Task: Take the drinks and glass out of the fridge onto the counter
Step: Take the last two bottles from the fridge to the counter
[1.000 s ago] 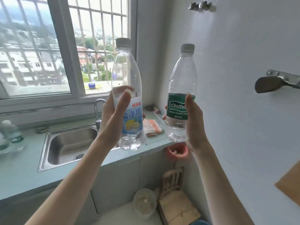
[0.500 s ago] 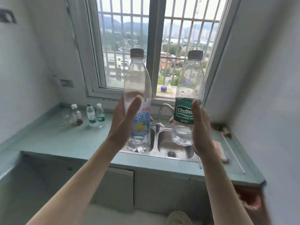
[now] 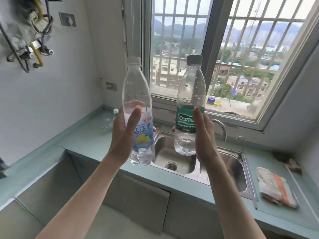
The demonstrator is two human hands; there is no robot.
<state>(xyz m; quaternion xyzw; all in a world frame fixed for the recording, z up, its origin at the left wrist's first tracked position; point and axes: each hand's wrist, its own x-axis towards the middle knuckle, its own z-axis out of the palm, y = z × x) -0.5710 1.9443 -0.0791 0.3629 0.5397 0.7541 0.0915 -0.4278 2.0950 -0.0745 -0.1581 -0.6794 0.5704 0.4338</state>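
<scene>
Bottles of clear ribbed plastic stand upright in the air above the steel sink [image 3: 174, 152] and the smooth pale-green table [image 3: 89, 140]. The left hand [image 3: 124, 135] has its grip clenched round the lemon soda bottle [image 3: 138, 118], which has a blue and yellow label and white cap. The right hand [image 3: 205, 137] grasps the water bottle [image 3: 189, 107], green-labelled, grey-capped, partly full. A folded cloth [image 3: 274, 187] lies on the table right of the sink.

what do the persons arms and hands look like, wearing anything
Both forearms are bare up to the frame edge: no sleeves, gloves, watch or bracelets in view. No rings show on the left hand or right hand. Fingernails look short and unpainted.
</scene>
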